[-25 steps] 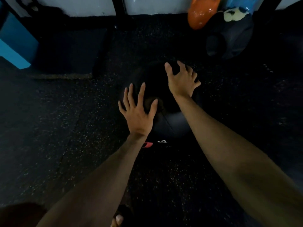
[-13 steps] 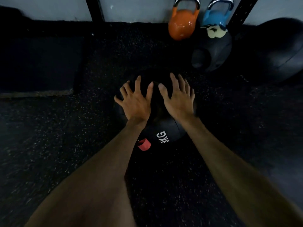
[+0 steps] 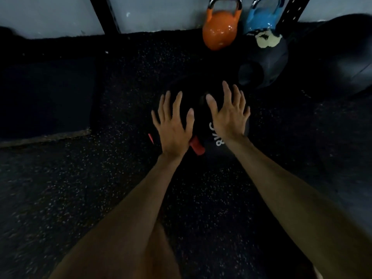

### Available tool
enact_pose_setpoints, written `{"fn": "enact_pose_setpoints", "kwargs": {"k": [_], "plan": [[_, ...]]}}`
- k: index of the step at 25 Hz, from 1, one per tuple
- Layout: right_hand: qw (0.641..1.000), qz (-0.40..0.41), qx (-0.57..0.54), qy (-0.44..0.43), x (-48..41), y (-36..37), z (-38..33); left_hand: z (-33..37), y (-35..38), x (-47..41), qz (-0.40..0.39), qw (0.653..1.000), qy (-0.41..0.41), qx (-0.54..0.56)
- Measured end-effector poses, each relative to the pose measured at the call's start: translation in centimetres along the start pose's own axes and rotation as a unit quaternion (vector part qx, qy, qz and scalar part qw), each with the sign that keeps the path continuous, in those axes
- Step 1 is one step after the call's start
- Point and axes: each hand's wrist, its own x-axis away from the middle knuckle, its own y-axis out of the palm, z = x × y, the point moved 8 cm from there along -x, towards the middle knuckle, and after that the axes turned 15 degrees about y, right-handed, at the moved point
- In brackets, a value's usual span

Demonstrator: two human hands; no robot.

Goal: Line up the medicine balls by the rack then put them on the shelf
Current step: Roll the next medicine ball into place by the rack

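Observation:
A black medicine ball (image 3: 201, 117) marked 8KG with a red patch lies on the dark speckled floor at the centre. My left hand (image 3: 173, 121) lies flat on its left top with fingers straight and spread. My right hand (image 3: 229, 113) presses flat on its right top, fingers also straight. Just beyond, to the right, sits a second dark medicine ball (image 3: 263, 63) with a torn pale patch. A much larger black ball (image 3: 338, 55) fills the far right. Two black rack uprights (image 3: 104, 15) (image 3: 291, 9) stand against the grey wall.
An orange kettlebell (image 3: 219, 31) and a blue kettlebell (image 3: 261, 17) stand by the wall behind the balls. A raised dark mat (image 3: 44, 97) with a worn edge lies on the left.
Both hands moved together onto the top of the 8KG ball, which has rolled forward toward the wall and the other balls. The view has come closer to the kettlebells.

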Motion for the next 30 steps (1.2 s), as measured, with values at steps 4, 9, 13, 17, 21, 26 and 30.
{"fn": "enact_pose_setpoints", "kwargs": {"k": [4, 9, 13, 17, 21, 26, 30], "plan": [[0.999, -0.030, -0.011, 0.011, -4.7, 0.8, -2.6, -0.8, 1.2, -1.1, -0.041, 0.998, 0.005, 0.055], [0.995, -0.076, -0.021, 0.054, -11.5, 2.6, -5.1, -1.7, 3.9, -2.0, -0.022, 0.999, -0.037, 0.030], [0.991, -0.107, -0.056, 0.055, -15.6, 3.1, -5.9, -2.7, 6.1, -6.6, -0.026, 0.998, -0.058, -0.019], [0.997, -0.013, -0.054, -0.056, -11.0, 3.1, -3.8, -4.9, 7.7, -10.8, -0.029, 0.995, -0.077, -0.055], [0.990, 0.050, -0.013, -0.130, -6.2, 5.1, -2.0, -7.8, 8.3, -15.2, -0.027, 0.994, -0.104, -0.032], [0.986, 0.088, -0.030, -0.136, -9.4, 6.3, -2.7, -8.8, 9.2, -17.7, -0.008, 0.990, -0.138, 0.004], [0.987, 0.102, -0.024, -0.122, -12.3, 6.3, -2.5, -7.0, 9.5, -18.3, 0.016, 0.993, -0.111, 0.023]]}}
